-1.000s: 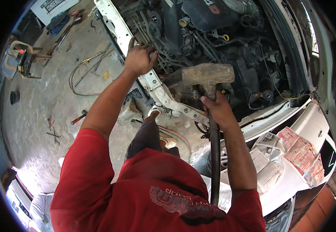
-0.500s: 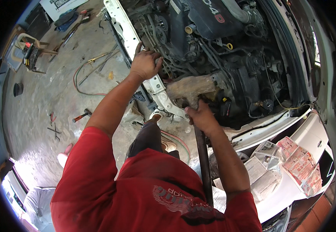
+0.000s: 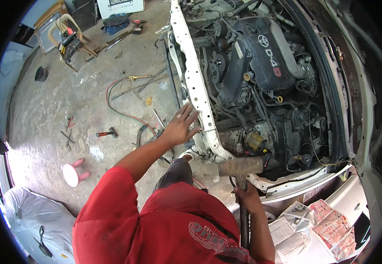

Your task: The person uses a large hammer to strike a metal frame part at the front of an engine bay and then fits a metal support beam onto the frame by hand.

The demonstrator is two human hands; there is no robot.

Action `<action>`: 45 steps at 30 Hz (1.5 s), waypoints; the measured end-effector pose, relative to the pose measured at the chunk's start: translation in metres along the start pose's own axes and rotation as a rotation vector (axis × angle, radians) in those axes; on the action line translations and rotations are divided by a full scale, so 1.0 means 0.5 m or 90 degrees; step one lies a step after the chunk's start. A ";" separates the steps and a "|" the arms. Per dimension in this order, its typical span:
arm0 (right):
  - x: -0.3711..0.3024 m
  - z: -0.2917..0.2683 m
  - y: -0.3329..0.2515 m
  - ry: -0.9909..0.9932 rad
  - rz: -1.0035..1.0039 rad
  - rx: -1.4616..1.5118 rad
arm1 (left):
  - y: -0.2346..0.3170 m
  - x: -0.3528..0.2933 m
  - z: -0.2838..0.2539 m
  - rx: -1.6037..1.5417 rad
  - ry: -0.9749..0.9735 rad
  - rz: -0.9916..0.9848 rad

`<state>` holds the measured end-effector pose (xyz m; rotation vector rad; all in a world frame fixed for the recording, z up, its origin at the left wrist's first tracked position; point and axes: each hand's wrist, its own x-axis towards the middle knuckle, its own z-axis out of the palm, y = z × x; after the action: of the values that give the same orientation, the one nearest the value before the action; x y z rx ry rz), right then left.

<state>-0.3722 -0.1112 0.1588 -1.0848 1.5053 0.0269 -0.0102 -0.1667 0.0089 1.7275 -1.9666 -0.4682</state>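
My right hand [image 3: 248,198] is wrapped round the upper handle of a sledgehammer [image 3: 241,167], whose worn brown head sits just above my fist. The head hangs over the near corner of the engine bay, and the handle runs down beside my body. Fingers spread, my left hand [image 3: 180,127] is beside the white front crossmember [image 3: 194,79] of the car; whether it touches the metal I cannot tell. Behind that bar lies the engine [image 3: 268,61] with its black cover, grey duct and hoses. A small yellowish reservoir [image 3: 254,141] shows beyond the hammer head.
On the concrete floor to the left are a claw-less hammer [image 3: 107,133], red-handled pliers [image 3: 70,122], a white-topped pink stool [image 3: 71,175] and a torch hose [image 3: 120,113]. A tool-laden plastic chair [image 3: 85,44] stands farther off. Newspaper [image 3: 327,222] covers a white panel at right.
The sledgehammer has come back toward me, off the engine bay's inner corner. My left hand has left its grip on the crossmember and opened. The whole view has shifted.
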 end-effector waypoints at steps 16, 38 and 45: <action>-0.268 0.199 0.269 0.136 0.007 0.033 | -0.282 -0.743 -0.202 0.218 -0.477 -0.512; -0.360 0.481 0.489 0.031 -0.029 0.126 | -0.277 -1.142 -0.305 0.110 -0.476 -0.554; -0.313 0.505 0.369 0.041 0.088 0.025 | -0.273 -1.031 -0.324 -0.043 -0.356 -0.521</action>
<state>-0.3175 0.2308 0.1107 -0.9563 1.6305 0.0597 0.2393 0.3316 0.0027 2.5062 -1.4159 -1.3990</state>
